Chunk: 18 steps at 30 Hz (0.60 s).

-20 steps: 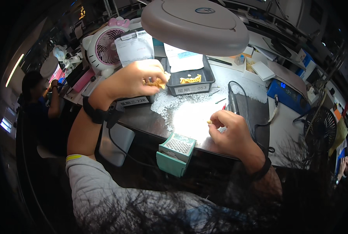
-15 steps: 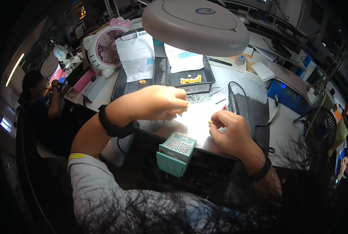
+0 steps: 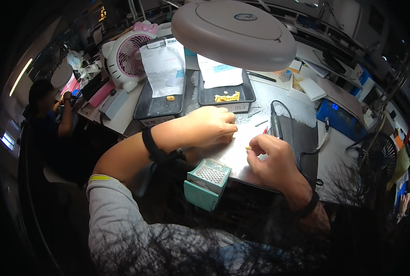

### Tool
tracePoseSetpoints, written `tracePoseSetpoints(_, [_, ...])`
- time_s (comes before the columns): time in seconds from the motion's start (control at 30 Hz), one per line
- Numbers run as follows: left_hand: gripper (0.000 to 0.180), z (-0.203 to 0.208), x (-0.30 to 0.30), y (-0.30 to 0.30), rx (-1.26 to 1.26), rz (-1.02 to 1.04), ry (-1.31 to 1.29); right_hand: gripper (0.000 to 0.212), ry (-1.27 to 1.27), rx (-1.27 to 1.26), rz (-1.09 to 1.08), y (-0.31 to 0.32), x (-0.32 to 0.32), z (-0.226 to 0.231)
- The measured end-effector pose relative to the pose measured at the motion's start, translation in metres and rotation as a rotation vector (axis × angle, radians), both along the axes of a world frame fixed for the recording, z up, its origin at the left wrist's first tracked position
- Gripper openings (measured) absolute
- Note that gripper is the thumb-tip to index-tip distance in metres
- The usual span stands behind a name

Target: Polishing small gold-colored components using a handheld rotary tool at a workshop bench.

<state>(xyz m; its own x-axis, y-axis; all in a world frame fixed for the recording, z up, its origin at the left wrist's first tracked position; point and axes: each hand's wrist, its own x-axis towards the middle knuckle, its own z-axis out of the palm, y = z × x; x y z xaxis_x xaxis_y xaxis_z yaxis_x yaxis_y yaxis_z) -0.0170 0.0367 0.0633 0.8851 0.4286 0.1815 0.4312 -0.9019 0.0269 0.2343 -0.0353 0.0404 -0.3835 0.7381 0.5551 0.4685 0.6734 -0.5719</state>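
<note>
A small yellowish piece sits pinched at the tips of the right hand, whose fingers are curled narrow around it, just above the lit patch of the bench near its front edge. The left hand lies just beside it, knuckles up, fingers folded down toward the bench; whether they hold anything cannot be told. Both wrists wear dark bands. A teal box with a mesh top hangs at the front edge of the bench, below the hands. A dark handpiece lies just right of the hands on a dark mat. Toward the back edge stand two black trays, one carrying a yellow cast, each with paper slips. A round lamp head hangs above them, and a pink fan stands at the back left corner.
</note>
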Motion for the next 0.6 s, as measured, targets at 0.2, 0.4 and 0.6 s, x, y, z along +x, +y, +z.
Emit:
tracePoseSetpoints(0.2, [0.02,0.005,-0.012,0.01,0.483,0.151,-0.063,0.007,0.011,0.007,0.011,0.001,-0.001,-0.003])
tracePoseSetpoints(0.4, [0.012,-0.007,-0.022,0.029,0.418,0.22,-0.046,0.006,0.007,0.003,0.007,0.001,-0.003,-0.002])
tracePoseSetpoints(0.6, [0.014,-0.016,-0.02,0.057,0.417,0.293,-0.085,0.006,-0.018,-0.026,-0.015,-0.001,-0.001,0.001])
